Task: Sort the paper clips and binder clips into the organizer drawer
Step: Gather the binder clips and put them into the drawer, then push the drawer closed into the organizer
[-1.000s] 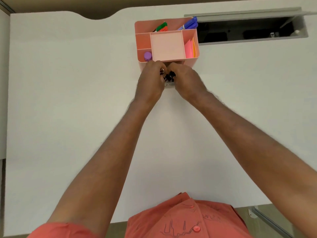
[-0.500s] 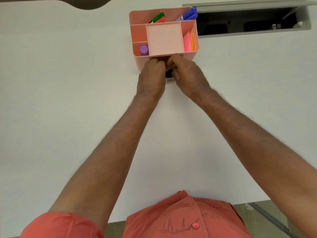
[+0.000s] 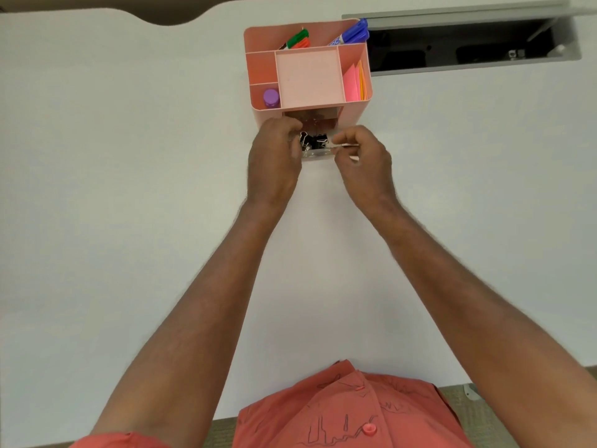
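Clear drawer (image 3: pixel 318 154) stands pulled out from the near face of the pink organizer (image 3: pixel 355 108) on the white tabletop (image 3: pixel 129 189). Black binder clips (image 3: pixel 315 141) lie inside. Left hand (image 3: pixel 274 156) fingers curl at the drawer's left edge; grip cannot be told. Right hand (image 3: pixel 363 160) fingers pinch a thin metal piece at the drawer's right edge.

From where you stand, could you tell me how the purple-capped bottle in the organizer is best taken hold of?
Pinch the purple cap from straight above: the bottle stands upright in the front left compartment of the pink organizer, whose walls hide its body, so only the round cap is reachable.
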Motion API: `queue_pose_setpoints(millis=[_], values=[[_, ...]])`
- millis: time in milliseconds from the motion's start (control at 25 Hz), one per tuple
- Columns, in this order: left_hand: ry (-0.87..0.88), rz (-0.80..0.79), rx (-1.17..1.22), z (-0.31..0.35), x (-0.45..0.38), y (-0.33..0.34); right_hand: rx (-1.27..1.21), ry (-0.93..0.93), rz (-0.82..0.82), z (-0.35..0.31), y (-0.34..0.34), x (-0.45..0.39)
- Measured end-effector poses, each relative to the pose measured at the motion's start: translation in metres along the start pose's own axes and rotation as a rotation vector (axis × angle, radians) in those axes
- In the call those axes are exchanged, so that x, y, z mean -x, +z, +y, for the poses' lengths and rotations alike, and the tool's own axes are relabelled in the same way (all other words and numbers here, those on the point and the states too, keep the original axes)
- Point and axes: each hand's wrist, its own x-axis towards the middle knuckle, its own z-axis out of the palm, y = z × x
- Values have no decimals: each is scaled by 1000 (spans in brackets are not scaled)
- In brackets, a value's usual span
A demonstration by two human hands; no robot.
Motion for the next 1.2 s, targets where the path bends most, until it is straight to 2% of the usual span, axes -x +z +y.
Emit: queue_pose_setpoints(millis=[120, 200, 280, 360, 480, 640, 960, 1200], values=[[-165, 165, 228, 0, 5, -6, -529, 431, -5, -2, 3, 18], [-340, 236, 349, 0, -1, -8, -855, 680, -18, -6, 3, 24], [-546, 238, 503, 1, -14, -11, -1087, 860, -45, -12, 0, 26], [-668, 169, 630, 2, -27, -14, -1247, 950, -103, -17, -3, 25], [-693, 75, 718, 1, -35, -15, -1412, 1002, -144, -23, -6, 17], [-665, 73, 820, -3, -38, -14, -1483, 1021, -170, -31, -6, 0], [-629, 72, 861, -6, -38, -13, -1472, 972, -157, -54, 0, -38], [-612, 81, 855, -7, -39, -11, -1398, 949, -155, -50, 1, -34]])
